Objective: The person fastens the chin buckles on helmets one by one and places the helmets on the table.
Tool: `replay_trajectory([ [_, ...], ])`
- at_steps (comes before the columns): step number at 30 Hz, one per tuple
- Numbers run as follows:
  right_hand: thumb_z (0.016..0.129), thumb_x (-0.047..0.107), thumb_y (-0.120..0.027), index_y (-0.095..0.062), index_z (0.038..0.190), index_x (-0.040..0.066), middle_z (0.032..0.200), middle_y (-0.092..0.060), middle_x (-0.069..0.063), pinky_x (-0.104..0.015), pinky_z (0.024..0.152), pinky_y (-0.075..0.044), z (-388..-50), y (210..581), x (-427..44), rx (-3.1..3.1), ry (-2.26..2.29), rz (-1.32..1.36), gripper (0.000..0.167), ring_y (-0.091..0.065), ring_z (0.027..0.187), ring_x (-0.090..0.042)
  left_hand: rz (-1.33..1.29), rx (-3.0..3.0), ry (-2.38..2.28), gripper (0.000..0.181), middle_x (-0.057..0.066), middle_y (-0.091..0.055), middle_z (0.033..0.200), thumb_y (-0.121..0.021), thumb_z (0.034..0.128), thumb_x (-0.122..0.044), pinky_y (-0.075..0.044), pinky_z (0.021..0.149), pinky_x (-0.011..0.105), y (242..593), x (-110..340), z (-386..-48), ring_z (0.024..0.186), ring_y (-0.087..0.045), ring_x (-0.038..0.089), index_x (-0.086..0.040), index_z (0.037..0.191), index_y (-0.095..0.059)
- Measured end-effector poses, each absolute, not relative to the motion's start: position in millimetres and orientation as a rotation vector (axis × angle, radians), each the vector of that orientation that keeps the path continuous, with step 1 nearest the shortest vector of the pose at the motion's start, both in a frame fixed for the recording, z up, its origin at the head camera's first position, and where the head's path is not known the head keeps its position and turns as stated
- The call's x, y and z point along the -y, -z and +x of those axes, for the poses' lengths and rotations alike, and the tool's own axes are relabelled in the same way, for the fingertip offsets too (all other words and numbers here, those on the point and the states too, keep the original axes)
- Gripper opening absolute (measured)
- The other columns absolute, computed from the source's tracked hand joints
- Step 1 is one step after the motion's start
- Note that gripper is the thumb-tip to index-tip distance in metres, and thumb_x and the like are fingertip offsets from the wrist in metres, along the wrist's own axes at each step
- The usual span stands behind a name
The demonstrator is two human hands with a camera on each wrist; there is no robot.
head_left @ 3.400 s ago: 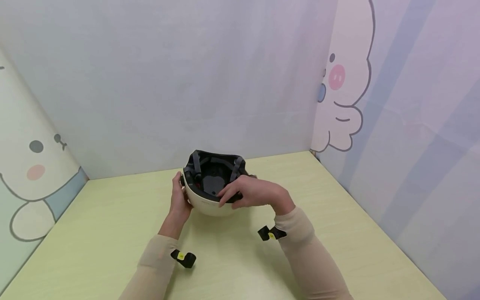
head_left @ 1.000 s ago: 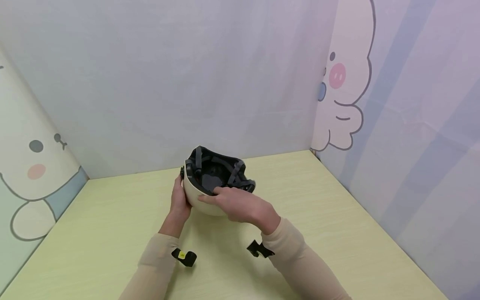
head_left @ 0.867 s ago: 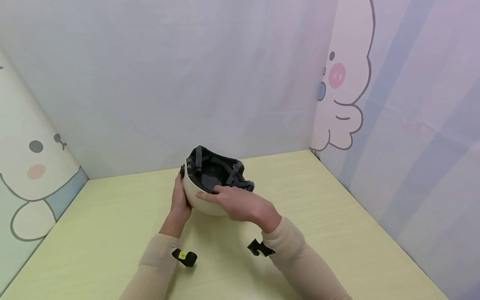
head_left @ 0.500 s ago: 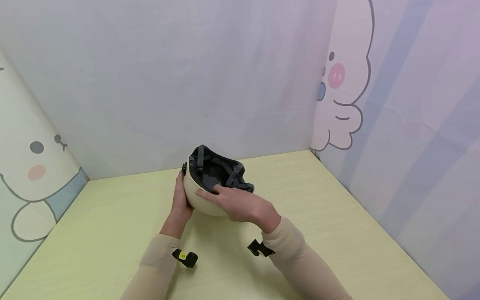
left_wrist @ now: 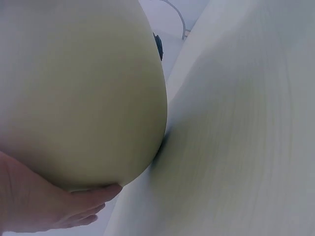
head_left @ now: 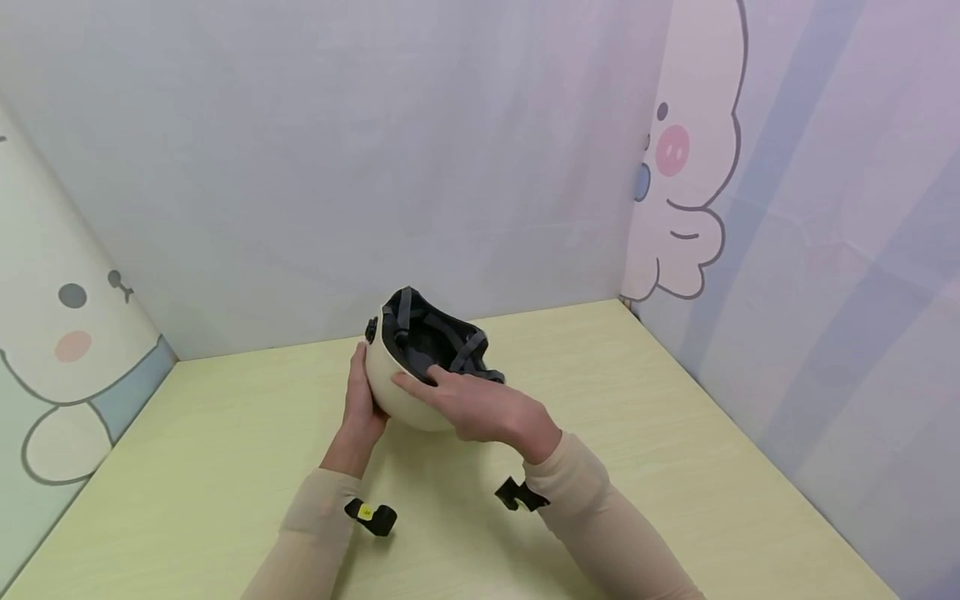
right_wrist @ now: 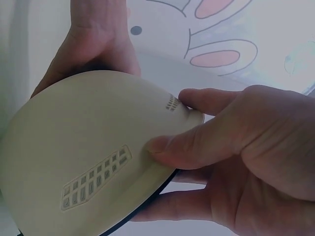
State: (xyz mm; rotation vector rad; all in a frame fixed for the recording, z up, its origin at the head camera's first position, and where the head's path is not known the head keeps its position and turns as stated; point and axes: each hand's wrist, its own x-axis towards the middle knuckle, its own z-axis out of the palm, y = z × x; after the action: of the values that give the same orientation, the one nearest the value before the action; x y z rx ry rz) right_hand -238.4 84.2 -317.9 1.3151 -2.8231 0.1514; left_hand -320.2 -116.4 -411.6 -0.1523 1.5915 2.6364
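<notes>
A cream helmet (head_left: 401,400) lies upside down on the table, tilted, its black-padded opening facing up and to the right. Grey straps (head_left: 470,346) run inside, and a black fitting (head_left: 371,330) sits on its left side. My left hand (head_left: 362,406) cups the shell's left side, its fingers lying along the curve in the left wrist view. My right hand (head_left: 491,408) grips the front rim. In the right wrist view its thumb (right_wrist: 172,150) presses the outer shell near a vent grille (right_wrist: 96,178), while other fingers reach past the rim; their tips are partly hidden.
The pale yellow-green table (head_left: 225,433) reaches back to a light curtain wall (head_left: 337,167). Cartoon-printed walls stand at the left (head_left: 67,333) and right (head_left: 810,250). A black device (head_left: 371,517) is strapped to the left wrist, another (head_left: 521,496) to the right.
Since the earliest frame my right hand has shifted from over the right rim to a thumb-outside grip at the front. The helmet has tipped further, its left side rising and opening turning right.
</notes>
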Motion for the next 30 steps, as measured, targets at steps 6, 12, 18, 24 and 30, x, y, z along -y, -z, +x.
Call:
replay_trajectory([
  [6,0.086,-0.020,-0.059,-0.025,0.160,0.021,0.115,-0.049,-0.008,-0.018,0.049,-0.040,-240.4,317.8,-85.2,2.809,-0.165,1.310,0.091,-0.042,0.051,-0.013,-0.139,-1.595,-2.639,0.051,-0.007,-0.052,0.134,-0.037,0.0982,-0.067,-0.039,0.098,0.031,410.9,115.9,-321.6,0.119,-0.050,0.012,-0.032,0.131,-0.055],
  [12,0.083,-0.024,-0.058,-0.040,0.155,0.024,0.132,-0.060,-0.005,-0.024,0.079,-0.051,-247.0,314.8,-90.4,2.790,-0.267,1.263,0.088,-0.063,0.093,-0.018,-0.260,-1.664,-2.608,0.052,-0.005,-0.045,0.137,-0.042,0.0956,-0.069,-0.035,0.097,0.037,408.3,113.5,-318.4,0.121,-0.042,0.015,-0.030,0.129,-0.053],
  [18,0.084,-0.025,-0.055,-0.042,0.154,0.021,0.142,-0.056,-0.007,-0.027,0.093,-0.050,-250.0,313.7,-93.3,2.780,-0.289,1.267,0.085,-0.064,0.105,-0.020,-0.339,-1.718,-2.596,0.061,0.000,-0.040,0.143,-0.045,0.0944,-0.069,-0.033,0.097,0.042,404.7,111.7,-314.6,0.125,-0.037,0.018,-0.025,0.136,-0.049],
  [24,0.081,-0.028,-0.054,-0.039,0.155,0.019,0.144,-0.054,-0.011,-0.019,0.074,-0.047,-251.9,314.1,-94.7,2.774,-0.310,1.300,0.090,-0.048,0.063,-0.014,-0.347,-1.703,-2.629,0.064,0.000,-0.039,0.146,-0.045,0.0939,-0.069,-0.031,0.097,0.044,405.3,109.6,-314.4,0.126,-0.037,0.019,-0.025,0.140,-0.048],
  [30,0.079,-0.028,-0.056,-0.037,0.156,0.017,0.141,-0.056,-0.010,-0.019,0.081,-0.048,-253.5,314.5,-97.8,2.754,-0.314,1.313,0.091,-0.057,0.080,-0.013,-0.307,-1.608,-2.704,0.059,-0.001,-0.042,0.140,-0.041,0.0957,-0.069,-0.032,0.099,0.042,408.6,103.3,-313.6,0.124,-0.039,0.021,-0.029,0.138,-0.048],
])
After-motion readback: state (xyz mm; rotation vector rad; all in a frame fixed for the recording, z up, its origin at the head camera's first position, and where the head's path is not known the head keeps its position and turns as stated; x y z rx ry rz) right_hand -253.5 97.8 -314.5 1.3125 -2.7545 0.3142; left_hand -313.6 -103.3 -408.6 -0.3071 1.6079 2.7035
